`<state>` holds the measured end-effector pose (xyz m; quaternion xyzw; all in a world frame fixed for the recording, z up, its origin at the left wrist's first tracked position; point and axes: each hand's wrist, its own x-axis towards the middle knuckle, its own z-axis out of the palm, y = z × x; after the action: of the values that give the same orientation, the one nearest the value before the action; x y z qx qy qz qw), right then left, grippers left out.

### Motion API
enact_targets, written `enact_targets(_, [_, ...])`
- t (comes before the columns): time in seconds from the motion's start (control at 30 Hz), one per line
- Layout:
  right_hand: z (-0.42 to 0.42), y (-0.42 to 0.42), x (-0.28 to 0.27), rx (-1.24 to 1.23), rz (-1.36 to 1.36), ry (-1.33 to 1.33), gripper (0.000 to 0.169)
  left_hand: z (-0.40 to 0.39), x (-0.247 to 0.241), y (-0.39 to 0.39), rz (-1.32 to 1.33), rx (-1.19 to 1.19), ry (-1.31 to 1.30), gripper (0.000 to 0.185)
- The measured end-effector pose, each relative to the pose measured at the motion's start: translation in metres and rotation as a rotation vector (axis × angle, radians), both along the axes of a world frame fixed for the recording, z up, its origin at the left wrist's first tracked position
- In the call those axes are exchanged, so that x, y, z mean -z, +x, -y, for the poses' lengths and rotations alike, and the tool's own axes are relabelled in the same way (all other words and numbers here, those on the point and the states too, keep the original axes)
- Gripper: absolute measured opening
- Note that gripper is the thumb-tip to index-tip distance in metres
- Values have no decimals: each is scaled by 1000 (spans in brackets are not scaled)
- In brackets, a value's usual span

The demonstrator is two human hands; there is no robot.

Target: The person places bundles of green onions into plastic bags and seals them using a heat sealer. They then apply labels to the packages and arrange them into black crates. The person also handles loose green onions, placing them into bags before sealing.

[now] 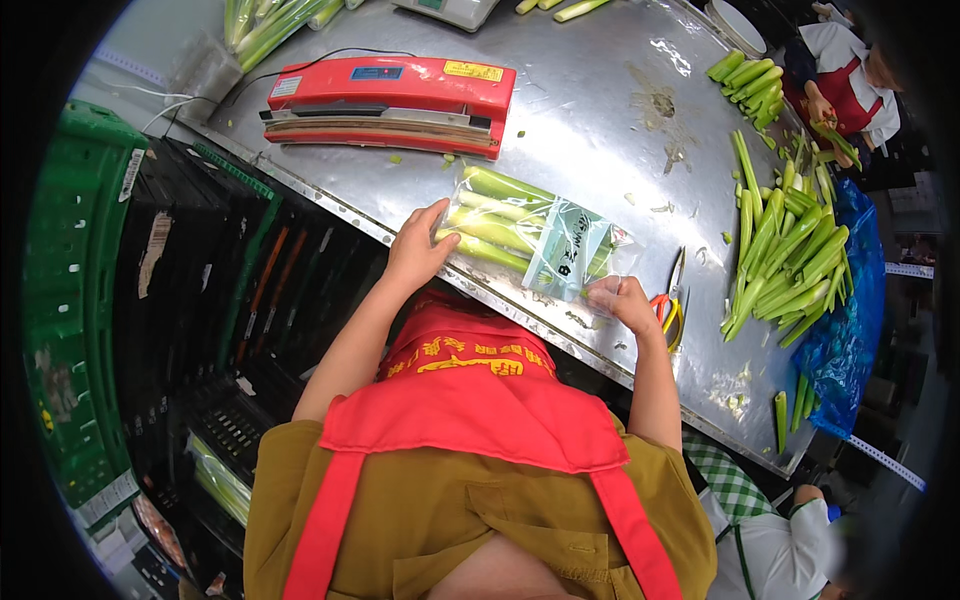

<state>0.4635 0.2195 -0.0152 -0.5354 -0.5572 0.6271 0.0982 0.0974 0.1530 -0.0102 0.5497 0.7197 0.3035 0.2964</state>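
A clear plastic bag (487, 247) of water bamboo shoots lies on the metal table in front of me, with a printed light-blue band (568, 244) around its right half. My left hand (421, 250) holds the bag's left end, the thumb along its near corner. At the other end, my right hand (626, 301) pinches the loose plastic at the near right corner. Just right of that hand lie scissors (673, 300) with red and yellow handles. Beyond the bag stands a red impulse heat sealer (390, 105), its sealing bar facing me.
Loose shoots (795, 255) are piled on the table (592, 97) at right, by a blue plastic bag (851, 315). A scale (457, 11) stands at the far edge. Green crates (82, 300) and black crates (176, 247) are stacked at left. Two people (847, 82) (780, 540) are at right.
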Motion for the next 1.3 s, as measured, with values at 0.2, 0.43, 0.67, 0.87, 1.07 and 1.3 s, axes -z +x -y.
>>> enact_targets(0.2, [4,6,2,70,7,29,13,1,-22,21,-397,87,276,73])
enact_targets(0.43, [4,7,4,1,123,130,14,-22,-10,46,-594,512,217,63])
enact_targets(0.67, [19,31,15,265,-2,102,19,-22,-10,46,-627,538,167,63])
enact_targets(0.87, [52,57,-28,559,-20,-185,49,-63,-37,62,-512,581,331,61])
enact_targets(1.07, [87,6,-21,419,-386,-580,57,-158,-41,108,-262,827,61,49])
enact_targets(1.3, [80,-31,13,838,-671,-686,42,-196,-6,121,-94,942,-247,48])
